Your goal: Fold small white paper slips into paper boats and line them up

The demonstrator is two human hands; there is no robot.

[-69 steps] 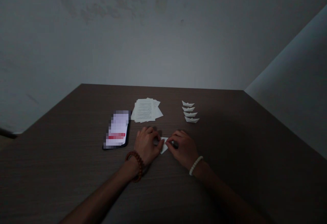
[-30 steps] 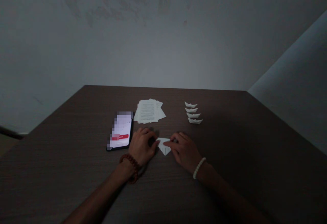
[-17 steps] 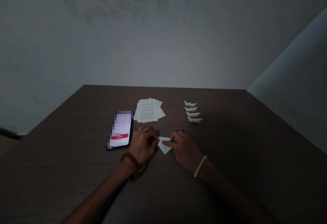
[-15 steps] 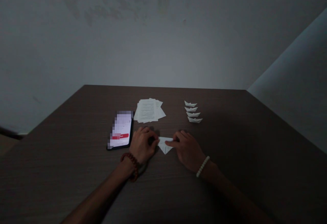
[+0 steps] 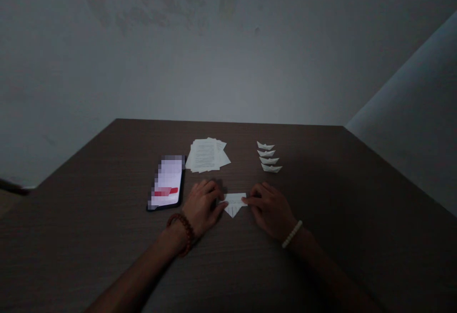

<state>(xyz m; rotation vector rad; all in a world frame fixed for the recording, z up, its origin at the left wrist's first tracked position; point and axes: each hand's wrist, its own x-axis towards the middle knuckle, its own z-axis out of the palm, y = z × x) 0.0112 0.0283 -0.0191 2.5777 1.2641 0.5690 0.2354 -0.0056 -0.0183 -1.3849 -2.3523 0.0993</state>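
Observation:
A small white folded paper (image 5: 233, 201) with printed lines lies on the table between my hands. It has a straight band along its far side and a point facing me. My left hand (image 5: 203, 203), wearing a brown bead bracelet, pinches its left end between thumb and forefinger. At the right end, my right hand (image 5: 269, 208) has its fingertips closed on the paper's edge; a pale bead bracelet circles that wrist. Several folded paper boats (image 5: 269, 160) stand in a column beyond my right hand.
Beyond my left hand lies a loose stack of printed paper sheets (image 5: 205, 156). A phone (image 5: 166, 184) with a lit, partly blurred screen rests to the left of them. The brown wooden table (image 5: 107, 184) meets a stained wall (image 5: 228, 75) at the back.
My right hand has slid outward from the middle of the paper to its right end. A flat band now shows across the paper's far side. My left hand still holds the left end.

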